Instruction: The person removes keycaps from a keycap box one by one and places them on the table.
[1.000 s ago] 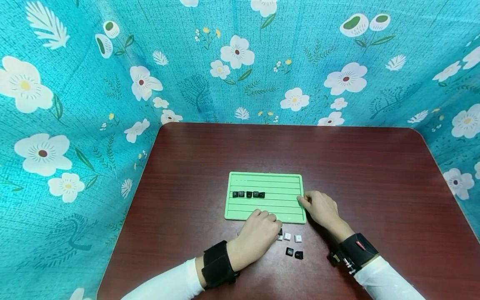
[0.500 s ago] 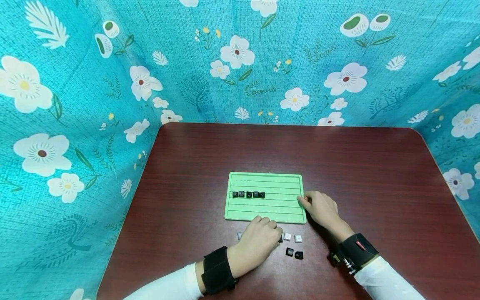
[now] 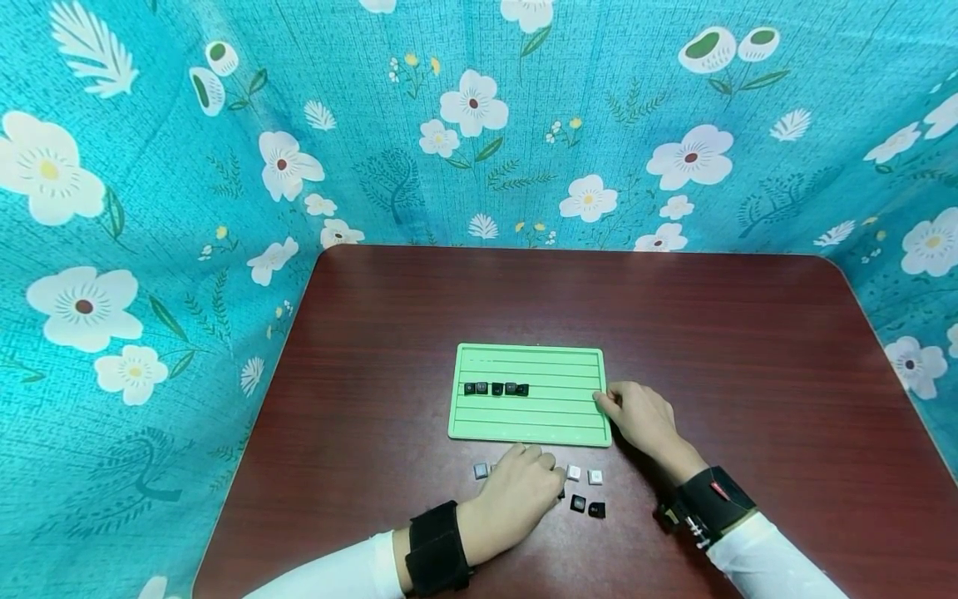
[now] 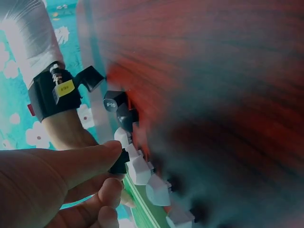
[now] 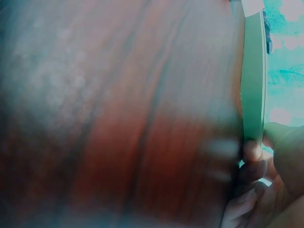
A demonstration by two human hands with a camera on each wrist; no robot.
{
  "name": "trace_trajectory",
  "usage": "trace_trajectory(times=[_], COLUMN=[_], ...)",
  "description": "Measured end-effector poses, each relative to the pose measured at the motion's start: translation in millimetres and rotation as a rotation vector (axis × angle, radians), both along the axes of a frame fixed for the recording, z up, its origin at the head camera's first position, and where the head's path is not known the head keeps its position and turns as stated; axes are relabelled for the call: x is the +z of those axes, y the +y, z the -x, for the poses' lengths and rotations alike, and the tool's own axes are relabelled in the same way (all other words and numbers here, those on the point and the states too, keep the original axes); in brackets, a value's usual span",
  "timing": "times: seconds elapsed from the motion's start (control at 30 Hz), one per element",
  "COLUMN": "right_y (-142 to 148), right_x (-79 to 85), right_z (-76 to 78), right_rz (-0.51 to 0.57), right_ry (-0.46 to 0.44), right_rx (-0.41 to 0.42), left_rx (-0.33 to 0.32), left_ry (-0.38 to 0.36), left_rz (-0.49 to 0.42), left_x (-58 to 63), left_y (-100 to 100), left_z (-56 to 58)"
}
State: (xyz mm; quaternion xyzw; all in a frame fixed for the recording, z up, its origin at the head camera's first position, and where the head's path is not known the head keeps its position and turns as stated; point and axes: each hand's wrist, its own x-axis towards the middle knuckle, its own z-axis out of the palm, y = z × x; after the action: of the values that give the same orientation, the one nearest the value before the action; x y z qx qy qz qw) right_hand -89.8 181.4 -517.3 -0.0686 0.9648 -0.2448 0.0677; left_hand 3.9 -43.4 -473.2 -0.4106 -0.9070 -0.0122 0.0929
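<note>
My left hand (image 3: 515, 503) pinches a black keycap (image 4: 119, 162) between thumb and fingers, low over the table in front of the board. The head view mostly hides that keycap behind the hand. A green ridged board (image 3: 554, 426) lies flat, with a short row of black keycaps (image 3: 497, 388) on its left half. At the board's right edge, my right hand (image 3: 645, 416) grips the rim with thumb and fingers. White keycaps (image 3: 595, 477) sit on the table just right of the left hand. Closer to me are two black keycaps (image 3: 578, 503).
A grey keycap (image 3: 481, 471) lies left of the left hand, below the board. The dark red-brown table (image 3: 748, 349) reaches back to a blue flowered cloth (image 3: 479, 166). Both wrists wear black straps (image 3: 437, 547).
My left hand has drawn back toward me from the board's front edge, uncovering the grey keycap on its left. The right hand and the board have stayed still.
</note>
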Motion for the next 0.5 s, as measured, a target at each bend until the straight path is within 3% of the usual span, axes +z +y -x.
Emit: trace_trajectory(times=[0.5], right_y=[0.0], right_x=[-1.8], right_z=[-0.6], right_rz=[-0.004], right_ry=[0.011], right_rx=[-0.001], left_rx=[0.004], left_ry=[-0.012], left_rz=[0.049], left_x=[-7.1], left_y=[-0.1], left_z=[-2.4])
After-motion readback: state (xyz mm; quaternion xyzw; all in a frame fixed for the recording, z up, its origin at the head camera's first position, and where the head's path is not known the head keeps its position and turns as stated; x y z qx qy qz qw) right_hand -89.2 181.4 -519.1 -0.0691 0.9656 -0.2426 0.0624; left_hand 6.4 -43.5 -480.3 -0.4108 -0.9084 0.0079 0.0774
